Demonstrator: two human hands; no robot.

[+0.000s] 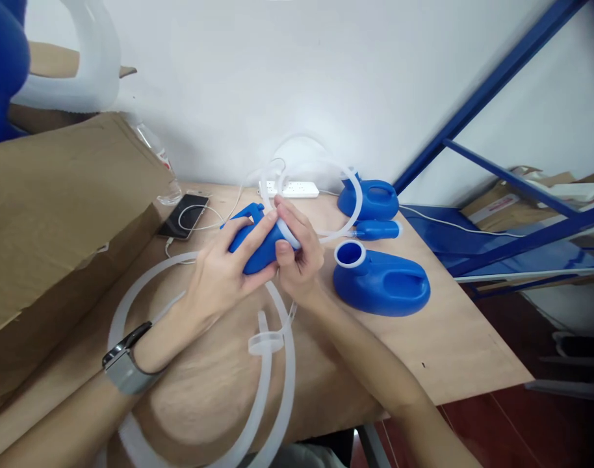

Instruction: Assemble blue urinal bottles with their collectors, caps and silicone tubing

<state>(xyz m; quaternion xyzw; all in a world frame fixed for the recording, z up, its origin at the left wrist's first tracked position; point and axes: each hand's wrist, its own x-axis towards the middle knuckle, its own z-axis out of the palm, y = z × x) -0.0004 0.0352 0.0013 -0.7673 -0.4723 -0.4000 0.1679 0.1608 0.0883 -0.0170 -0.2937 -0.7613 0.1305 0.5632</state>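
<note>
Over the middle of the wooden table, my left hand (223, 270) wraps round a small blue bottle (262, 250). At its right end, my right hand (299, 253) has its fingers bent round the white ring-shaped mouth (288, 234), close against my left fingertips. Beneath my hands, a translucent tube (287, 370) loops across the table, with a clear round cap (266, 342) on a tube end. Right of my hands lies a larger blue bottle (399, 286) with a white-rimmed opening. Behind it are another blue bottle (375, 201) and a slim blue piece (377, 229).
A large cardboard box (58, 208) fills the left side, with a plastic bottle (165, 175) behind it. A phone (184, 218) with a cable and a white power strip (292, 189) lie near the wall. Blue metal shelving (511, 182) stands at the right.
</note>
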